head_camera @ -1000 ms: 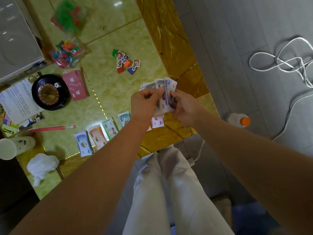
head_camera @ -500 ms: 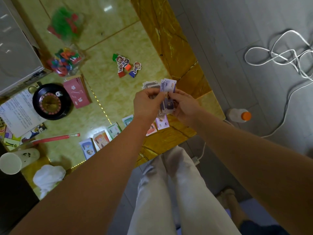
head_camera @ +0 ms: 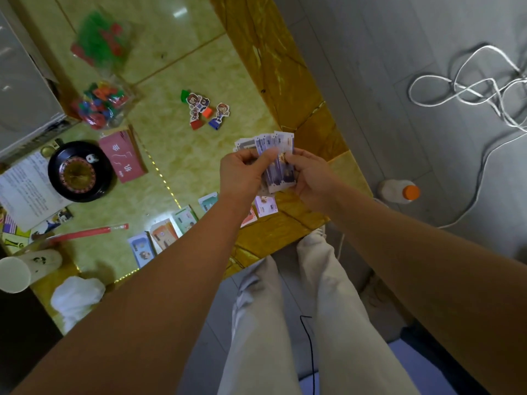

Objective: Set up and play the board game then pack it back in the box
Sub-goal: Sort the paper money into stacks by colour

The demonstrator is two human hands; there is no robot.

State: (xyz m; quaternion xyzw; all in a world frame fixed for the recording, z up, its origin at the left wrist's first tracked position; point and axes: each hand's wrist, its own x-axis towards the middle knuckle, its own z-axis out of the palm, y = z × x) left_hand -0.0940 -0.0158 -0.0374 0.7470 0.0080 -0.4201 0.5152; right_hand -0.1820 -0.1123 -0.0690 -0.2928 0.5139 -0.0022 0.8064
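Since a moment ago a purple card (head_camera: 281, 175) sits further out of the fan of cards (head_camera: 275, 142), which the left hand (head_camera: 241, 173) and right hand (head_camera: 313, 178) both pinch at centre frame over the right edge of the table (head_camera: 171, 155), where a slack grip could spill some onto the floor (head_camera: 370, 81).

left hand (head_camera: 242, 172): pinching cards (head_camera: 279, 173) | right hand (head_camera: 313, 178): gripping same cards | both arms outstretched

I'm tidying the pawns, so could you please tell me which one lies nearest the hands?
The pawn with the blue base, at the right end of the cluster; the other pawns lie farther left.
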